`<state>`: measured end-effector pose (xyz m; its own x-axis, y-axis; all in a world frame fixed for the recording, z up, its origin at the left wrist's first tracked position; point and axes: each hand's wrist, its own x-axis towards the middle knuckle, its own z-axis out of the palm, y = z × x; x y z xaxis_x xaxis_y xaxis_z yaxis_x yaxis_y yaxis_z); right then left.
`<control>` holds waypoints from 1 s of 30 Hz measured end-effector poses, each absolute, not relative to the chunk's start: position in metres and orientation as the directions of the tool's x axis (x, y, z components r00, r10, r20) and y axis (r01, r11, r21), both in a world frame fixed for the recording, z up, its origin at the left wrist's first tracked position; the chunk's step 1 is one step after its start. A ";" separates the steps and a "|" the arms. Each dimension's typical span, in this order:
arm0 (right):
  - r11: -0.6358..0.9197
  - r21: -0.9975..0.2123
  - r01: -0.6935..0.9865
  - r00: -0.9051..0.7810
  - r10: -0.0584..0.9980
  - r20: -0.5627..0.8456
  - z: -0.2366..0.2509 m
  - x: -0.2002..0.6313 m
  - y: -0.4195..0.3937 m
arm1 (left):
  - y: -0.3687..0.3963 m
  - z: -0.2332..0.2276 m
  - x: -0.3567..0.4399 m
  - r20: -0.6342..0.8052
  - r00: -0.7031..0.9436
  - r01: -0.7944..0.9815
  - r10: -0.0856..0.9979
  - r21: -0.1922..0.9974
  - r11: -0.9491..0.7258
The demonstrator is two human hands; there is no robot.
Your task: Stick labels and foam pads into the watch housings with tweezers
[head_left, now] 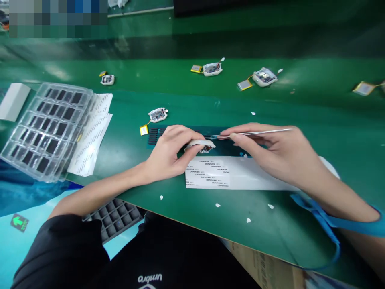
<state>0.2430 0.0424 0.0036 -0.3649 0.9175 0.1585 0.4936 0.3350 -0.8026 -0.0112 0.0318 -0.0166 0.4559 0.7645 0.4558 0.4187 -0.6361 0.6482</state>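
At the centre of the frame my left hand (168,154) pinched a small white device (201,146), fingers curled shut around it (its open side faced me). My right hand (270,150) gripped thin metal tweezers (255,133), fingers closed, tips touching the device above the label sheet (210,174).

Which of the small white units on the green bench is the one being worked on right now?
On the green bench, find the white label sheet at the near edge. Just above it, the left hand pins a small white unit. Unlike the others, it is held, with tweezers touching it.
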 end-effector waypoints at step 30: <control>0.426 -0.753 0.502 -0.303 0.902 0.309 -0.024 0.247 0.046 | 0.038 -0.037 -0.010 0.374 0.632 0.429 0.679 0.561 -0.708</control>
